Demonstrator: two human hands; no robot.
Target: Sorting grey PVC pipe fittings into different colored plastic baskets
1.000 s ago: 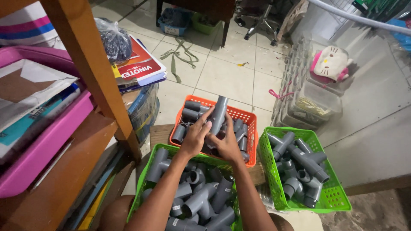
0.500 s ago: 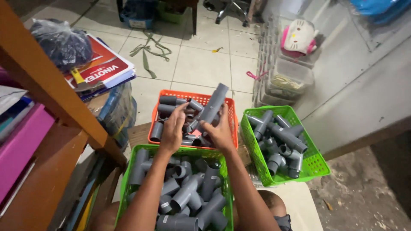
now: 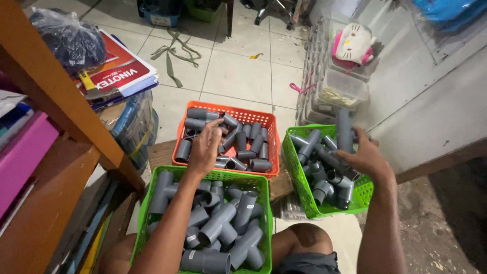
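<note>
Fingers [image 3: 355, 136] of the right hand [image 3: 366, 158] are curled tight around a grey pipe piece [image 3: 344, 128]. They hold it standing up, so its top end pokes out above them. It hangs right over the green basket on the right [image 3: 293, 152], which is full of grey T-shaped pipe parts, so the same kinds seem to be kept together.

Over on the other side, the left hand [image 3: 204, 148] reaches into the orange basket [image 3: 243, 112]. Its fingers bend down among short grey pipe sleeves [image 3: 253, 148]. I cannot tell if they are pinching one or only touching them.

Below that hand, nearer the person, sits another green basket [image 3: 152, 199] with more grey T-shaped parts. All three baskets sit close together on a low wooden board [image 3: 160, 152], easy to reach with both arms.

Far to the left of the fingers, a flat red and white package [image 3: 119, 73] with big letters lies on a stack. A dark bundle in a clear bag [image 3: 68, 40] rests on it. A pink flat box [image 3: 23, 157] sits on the wooden shelf.

Up above the right fingers, clear plastic tubs [image 3: 340, 91] are piled by the wall. A white and pink cat-shaped thing [image 3: 355, 43] lies on top.
</note>
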